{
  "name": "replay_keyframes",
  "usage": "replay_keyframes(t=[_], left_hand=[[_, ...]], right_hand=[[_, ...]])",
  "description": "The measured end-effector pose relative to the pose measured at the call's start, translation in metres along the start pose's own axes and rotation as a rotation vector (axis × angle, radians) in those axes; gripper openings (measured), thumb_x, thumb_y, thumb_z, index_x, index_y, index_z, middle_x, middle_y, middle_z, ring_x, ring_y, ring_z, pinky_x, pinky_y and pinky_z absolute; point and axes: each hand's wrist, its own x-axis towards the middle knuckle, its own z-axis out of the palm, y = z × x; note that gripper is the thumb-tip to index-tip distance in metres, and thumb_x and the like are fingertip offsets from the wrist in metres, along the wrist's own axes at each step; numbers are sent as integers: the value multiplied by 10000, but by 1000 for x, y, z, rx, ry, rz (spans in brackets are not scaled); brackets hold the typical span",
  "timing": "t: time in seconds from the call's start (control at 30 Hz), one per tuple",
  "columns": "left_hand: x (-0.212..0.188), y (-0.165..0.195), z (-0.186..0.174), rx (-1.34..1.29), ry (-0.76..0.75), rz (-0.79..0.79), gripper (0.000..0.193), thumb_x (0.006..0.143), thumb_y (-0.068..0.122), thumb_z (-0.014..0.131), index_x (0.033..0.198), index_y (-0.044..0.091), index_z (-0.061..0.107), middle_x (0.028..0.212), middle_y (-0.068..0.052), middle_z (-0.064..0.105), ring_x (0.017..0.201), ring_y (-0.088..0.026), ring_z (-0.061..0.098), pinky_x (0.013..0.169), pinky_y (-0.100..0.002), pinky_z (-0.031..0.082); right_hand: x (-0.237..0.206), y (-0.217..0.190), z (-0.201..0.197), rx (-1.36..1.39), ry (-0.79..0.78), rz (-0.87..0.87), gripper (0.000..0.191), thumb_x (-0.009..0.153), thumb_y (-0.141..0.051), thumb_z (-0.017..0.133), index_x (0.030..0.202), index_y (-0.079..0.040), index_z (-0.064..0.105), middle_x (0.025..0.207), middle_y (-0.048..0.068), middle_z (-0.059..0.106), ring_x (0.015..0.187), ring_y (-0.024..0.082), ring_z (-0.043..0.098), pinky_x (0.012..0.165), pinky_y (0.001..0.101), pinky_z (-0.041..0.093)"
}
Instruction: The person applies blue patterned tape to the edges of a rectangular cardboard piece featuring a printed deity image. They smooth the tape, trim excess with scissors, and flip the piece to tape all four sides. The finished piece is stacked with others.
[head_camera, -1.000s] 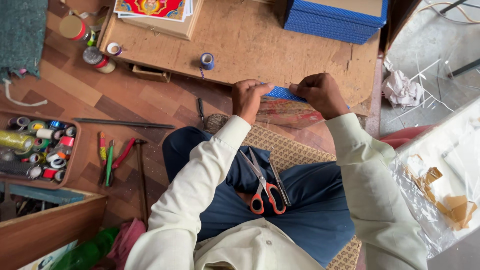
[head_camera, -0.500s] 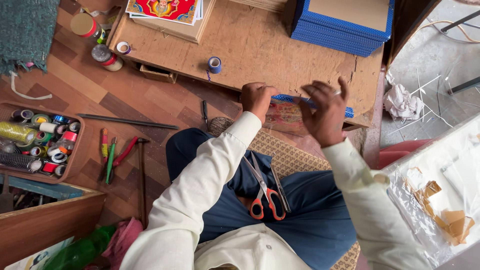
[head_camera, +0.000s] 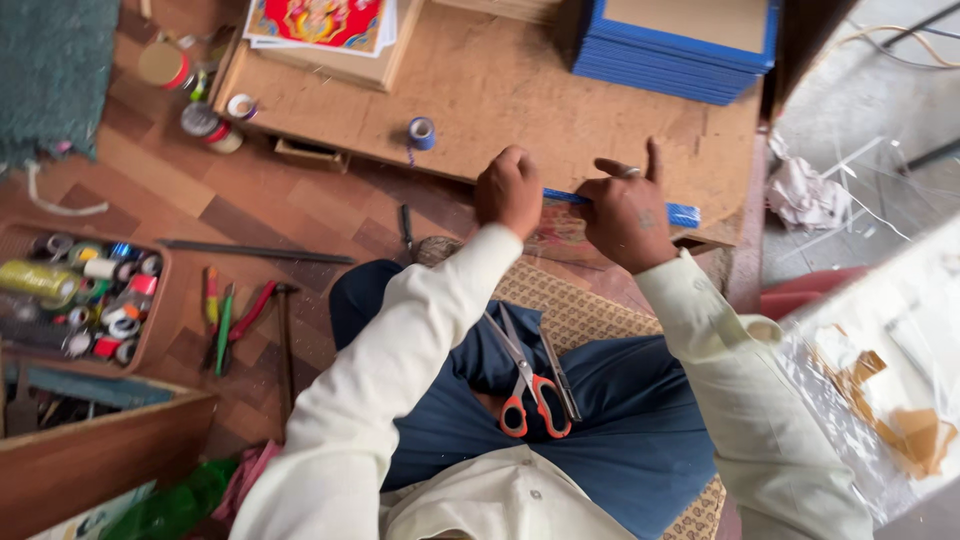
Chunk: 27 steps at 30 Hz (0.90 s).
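Blue strip (head_camera: 683, 214) at board (head_camera: 500, 100) edge: pressed under splayed right hand (head_camera: 625, 215); left hand (head_camera: 510, 190) clenched alongside, grip indeterminate.

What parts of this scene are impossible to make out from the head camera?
- Blue strip: its middle is hidden behind the right hand and left hand.
- Patterned panel under the hands: mostly covered, picture unclear.
- Small spools in the tray: too small to tell apart.
- Blue stack: cut off by the top edge.
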Motion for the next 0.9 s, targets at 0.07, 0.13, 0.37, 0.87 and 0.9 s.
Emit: replay_keyframes(t=[0.07,0.13,0.37,0.87,0.9], left_hand=[[-20,2,-10,205,-126,440,236,1015,142,582,1122,-48,672,1101,-239,713,1011,-403,676,824,-513,549],[-35,3,-18,382,-178,740,320,1008,146,568,1255,-49,624,1235,-229,683,1149,-374,655,970,-533,484],[-40,8,-6,268,-382,804,567,978,263,645,1422,-61,504,1450,-278,560,1319,-395,547,1167,-487,344],[3,66,65,200,-861,113,308,796,400,799,871,102,778,928,-114,785,861,-265,746,808,-409,565],[4,66,67,196,-839,105,282,775,392,803,870,127,785,933,-104,782,868,-265,739,810,-406,560]], right_hand=[[-2,4,-1,-29,-40,25,35,860,-167,776,840,-184,799,930,55,780,1310,279,612,1239,635,66],[-14,11,-4,-39,47,-5,202,828,-244,794,1003,-143,778,1059,102,765,1349,314,570,1212,620,86],[-95,74,-19,866,200,634,580,842,-348,864,1259,7,673,1163,108,727,1151,235,649,992,325,508],[-104,111,10,1566,307,933,115,883,-40,753,802,6,686,721,36,623,628,131,528,595,264,414],[-101,113,13,1580,302,962,77,867,-39,734,820,19,711,734,42,646,635,131,536,601,266,430]])
